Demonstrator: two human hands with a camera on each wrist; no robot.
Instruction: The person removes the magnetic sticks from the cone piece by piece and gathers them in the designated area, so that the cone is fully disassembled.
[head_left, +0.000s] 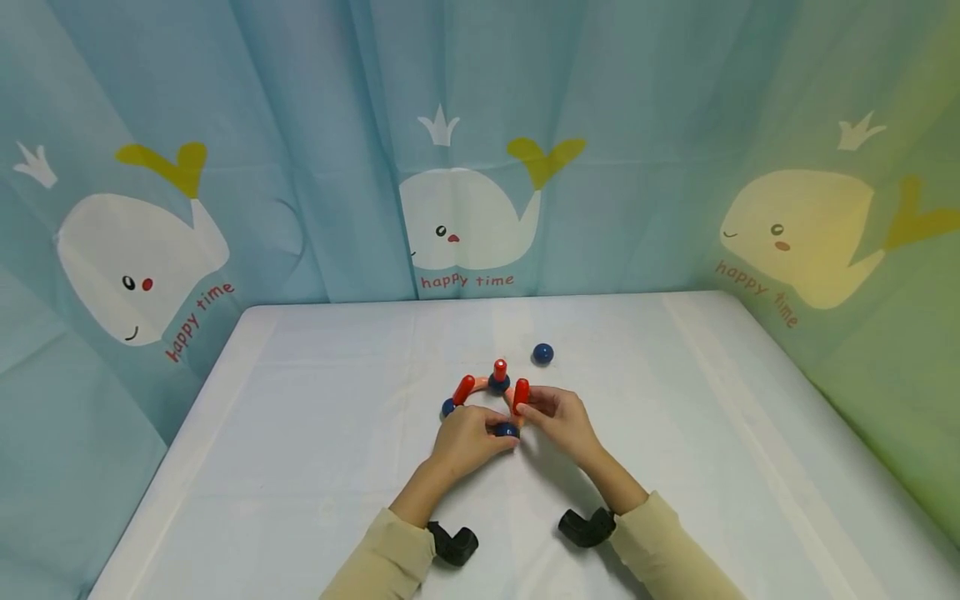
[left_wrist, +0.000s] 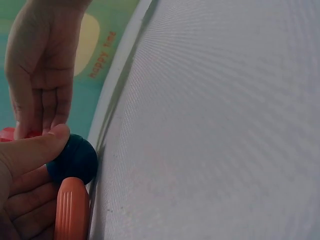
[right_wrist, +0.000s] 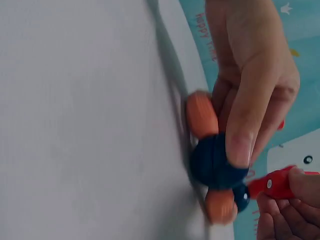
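A ring of blue balls and orange rods [right_wrist: 201, 115] lies on the table. My left hand [head_left: 467, 437] pinches its near blue ball [right_wrist: 215, 162] between thumb and fingers; an orange rod [left_wrist: 72, 212] meets that ball. My right hand [head_left: 564, 423] holds a red rod [head_left: 521, 395] upright by thumb and fingertips, just beyond that ball. Whether its lower end touches the ring cannot be told. Another red rod [head_left: 499, 370] stands in the far blue ball [head_left: 498, 384]. At the ring's left, a third red rod [head_left: 464, 389] leans above a blue ball [head_left: 448, 407], partly behind my left hand.
A loose blue ball [head_left: 543, 353] sits beyond the ring, to the right. The white table [head_left: 315, 467] runs back to a blue curtain [head_left: 330, 150] with whale prints. Black curved wrist pieces [head_left: 454, 546] are by both sleeves.
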